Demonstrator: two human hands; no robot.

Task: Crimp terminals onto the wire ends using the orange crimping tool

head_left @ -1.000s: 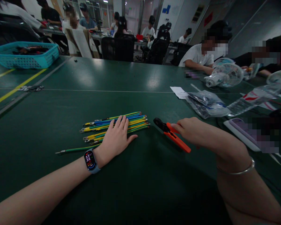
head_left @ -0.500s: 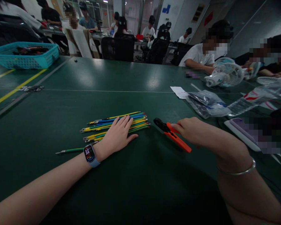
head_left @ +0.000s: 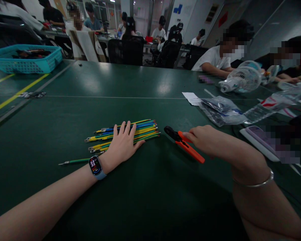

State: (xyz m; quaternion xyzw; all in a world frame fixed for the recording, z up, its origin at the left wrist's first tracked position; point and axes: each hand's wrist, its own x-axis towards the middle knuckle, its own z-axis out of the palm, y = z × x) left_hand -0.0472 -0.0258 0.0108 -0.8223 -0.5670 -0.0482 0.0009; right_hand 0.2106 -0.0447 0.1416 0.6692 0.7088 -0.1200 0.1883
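My left hand (head_left: 124, 142) lies flat with fingers spread over a row of yellow, green and blue wires (head_left: 146, 131) on the dark green table. Metal lugs show at the wires' left ends. One green wire (head_left: 76, 161) lies apart, partly under my wrist, its lug pointing left. To the right, my right hand (head_left: 203, 139) grips an orange-handled crimping tool (head_left: 188, 150). The tool's black jaws point up and left, just short of the wires' right ends. Its handles are spread apart.
A turquoise basket (head_left: 43, 62) of dark items stands at the far left. On the right lie a white paper (head_left: 191, 98), a plastic bag (head_left: 223, 110), a clear bottle (head_left: 271, 103) and a phone-like slab (head_left: 259, 142). A white fan (head_left: 245, 78) stands behind, near a seated person.
The fingers of my left hand have spread wider and shifted slightly left over the wires. My right hand and the crimping tool are nearly unmoved.
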